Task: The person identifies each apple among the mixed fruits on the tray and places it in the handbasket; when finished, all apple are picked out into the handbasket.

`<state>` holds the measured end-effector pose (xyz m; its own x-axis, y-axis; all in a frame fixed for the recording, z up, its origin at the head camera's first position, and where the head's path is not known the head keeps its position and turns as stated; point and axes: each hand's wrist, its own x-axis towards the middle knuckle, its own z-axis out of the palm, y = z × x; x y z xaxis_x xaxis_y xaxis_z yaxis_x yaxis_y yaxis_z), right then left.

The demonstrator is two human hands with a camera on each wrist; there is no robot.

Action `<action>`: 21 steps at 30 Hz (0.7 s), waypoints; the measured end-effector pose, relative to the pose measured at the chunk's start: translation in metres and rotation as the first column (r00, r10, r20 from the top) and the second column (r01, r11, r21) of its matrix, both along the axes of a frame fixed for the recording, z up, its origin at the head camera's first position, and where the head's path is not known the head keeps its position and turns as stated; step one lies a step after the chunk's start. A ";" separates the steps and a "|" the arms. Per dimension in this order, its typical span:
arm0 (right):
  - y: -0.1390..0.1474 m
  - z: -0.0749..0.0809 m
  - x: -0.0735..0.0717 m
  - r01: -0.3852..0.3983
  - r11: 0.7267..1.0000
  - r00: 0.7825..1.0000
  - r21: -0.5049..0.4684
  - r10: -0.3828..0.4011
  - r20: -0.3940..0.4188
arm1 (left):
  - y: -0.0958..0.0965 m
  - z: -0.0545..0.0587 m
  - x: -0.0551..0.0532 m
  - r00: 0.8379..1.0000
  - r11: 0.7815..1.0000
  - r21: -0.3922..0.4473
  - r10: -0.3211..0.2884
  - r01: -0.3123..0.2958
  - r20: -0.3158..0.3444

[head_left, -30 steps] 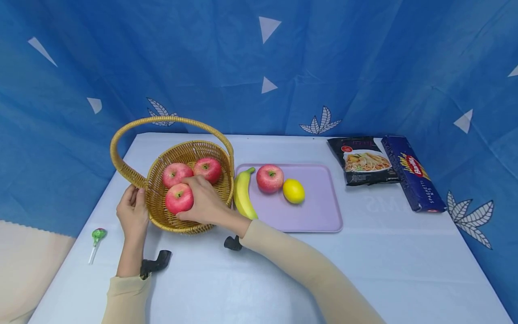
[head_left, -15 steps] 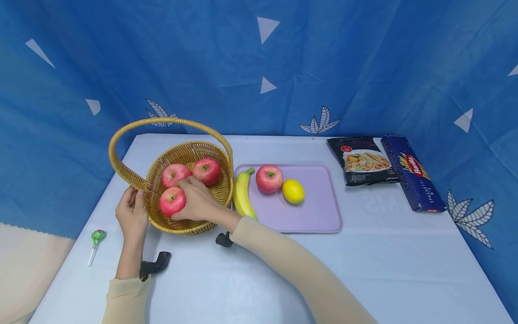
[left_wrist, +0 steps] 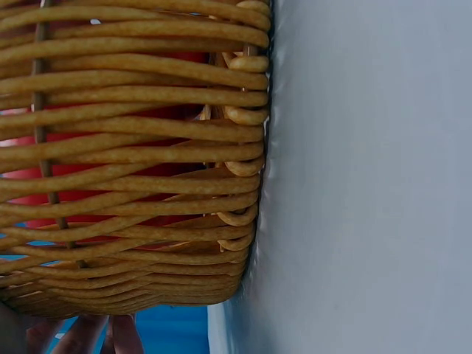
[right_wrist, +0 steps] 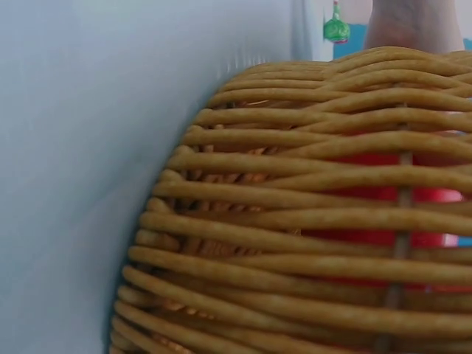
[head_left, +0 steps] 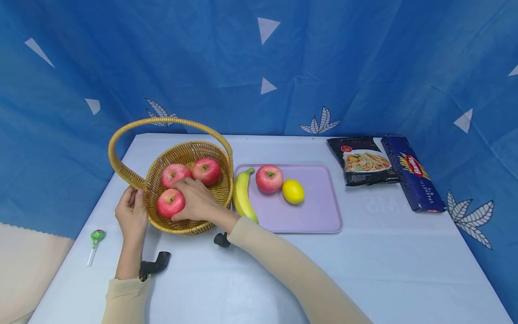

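Observation:
A woven basket (head_left: 223, 191) with a tall arched handle stands at the left of the table, with several red apples in it. My right hand (head_left: 197, 201) reaches in over its near right rim and grips the front apple (head_left: 169, 203) from the right, thumb low and fingers over the far side. Behind it lie another apple (head_left: 174, 173) and a third apple (head_left: 207, 171). My left hand (head_left: 132, 216) holds the basket's left rim at the foot of the handle. In both wrist views the wicker wall (left_wrist: 140, 155) fills much of the picture, red showing through its gaps.
Right of the basket lies a lilac tray (head_left: 315, 220) bearing a banana (head_left: 243, 195), an apple (head_left: 269, 179) and a lemon (head_left: 293, 191). A black noodle packet (head_left: 366, 162) and a blue spaghetti box (head_left: 414, 175) lie back right. A green lollipop (head_left: 97, 236) lies far left.
My right hand has moved a little left and down inside the basket with the front apple, bringing it against the left side. My left hand stays at the rim.

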<state>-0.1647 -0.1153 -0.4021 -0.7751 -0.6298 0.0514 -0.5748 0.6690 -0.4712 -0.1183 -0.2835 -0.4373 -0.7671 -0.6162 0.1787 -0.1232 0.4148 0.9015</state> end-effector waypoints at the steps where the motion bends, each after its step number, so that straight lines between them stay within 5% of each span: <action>1: -0.001 0.000 0.000 0.000 1.000 1.000 0.009 0.000 0.003 | 0.000 0.000 0.000 1.000 1.000 -0.001 0.001 -0.001 -0.002; 21: 0.000 -0.003 0.002 -0.002 1.000 0.997 0.019 0.001 0.073 | 0.001 0.001 0.000 1.000 1.000 0.016 0.003 -0.003 0.004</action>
<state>-0.1632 -0.1154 -0.4047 -0.7753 -0.6314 -0.0173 -0.5404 0.6772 -0.4994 -0.1185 -0.2828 -0.4360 -0.7657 -0.6215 0.1655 -0.1280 0.3995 0.9078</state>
